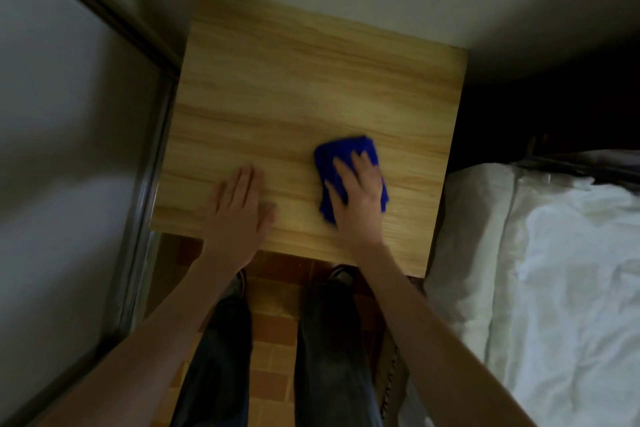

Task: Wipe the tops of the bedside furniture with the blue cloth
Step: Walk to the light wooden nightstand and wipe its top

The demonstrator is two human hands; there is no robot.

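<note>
A light wooden bedside table (294,80) fills the middle of the view, its top bare apart from the cloth. The blue cloth (349,152) lies folded on the front right part of the top. My right hand (356,198) presses flat on the cloth with its fingers spread and straight, covering its near half. My left hand (239,208) rests flat on the wood near the front edge, left of the cloth, fingers together and straight. Both hands are a little blurred.
A bed with white bedding (554,270) stands right beside the table on the right. A metal-framed sliding door or panel (149,156) runs along the left. A white wall lies behind the table. My legs stand on orange-brown floor tiles (273,329) below the table's front edge.
</note>
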